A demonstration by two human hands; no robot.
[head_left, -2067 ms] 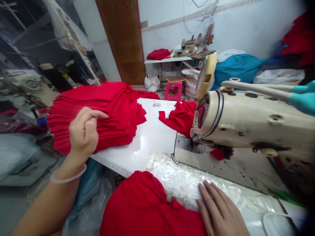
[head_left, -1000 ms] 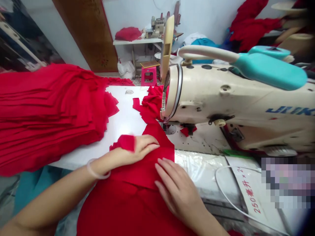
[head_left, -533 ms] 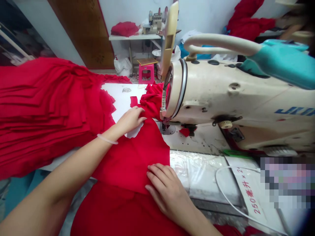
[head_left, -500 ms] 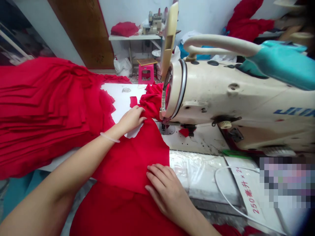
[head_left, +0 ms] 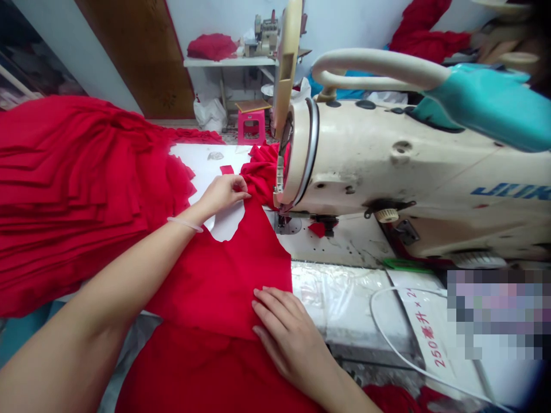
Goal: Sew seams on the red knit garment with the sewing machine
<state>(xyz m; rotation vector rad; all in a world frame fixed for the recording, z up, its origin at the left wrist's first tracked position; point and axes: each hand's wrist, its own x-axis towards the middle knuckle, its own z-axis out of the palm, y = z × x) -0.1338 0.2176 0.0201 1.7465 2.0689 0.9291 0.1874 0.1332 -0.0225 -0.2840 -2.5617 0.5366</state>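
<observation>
A cut piece of red fabric (head_left: 224, 287) with a curved notch is spread over the table edge and hangs down toward me. My left hand (head_left: 221, 195), with a pale band at the wrist, pinches the narrow upper part of this fabric between thumb and fingers. Flat on the lower right part of the cloth rests my right hand (head_left: 284, 327), its fingers stretched out. The sewing machine (head_left: 353, 155) stands to the right, and its presser foot (head_left: 283, 221) is just beside the fabric's right edge. Bunched red cloth (head_left: 262, 172) lies behind the machine's head.
A thick stack of red fabric pieces (head_left: 64, 183) fills the left side. A small red scrap (head_left: 317, 230) lies under the machine arm. A white cable (head_left: 379, 330) loops at the right. Farther back are a pink stool (head_left: 251, 127) and another machine (head_left: 267, 37).
My left hand has drawn its fingers together on the fabric's upper part, and more of the white table shows in the notch. The right hand stays on the cloth. The view has shifted slightly.
</observation>
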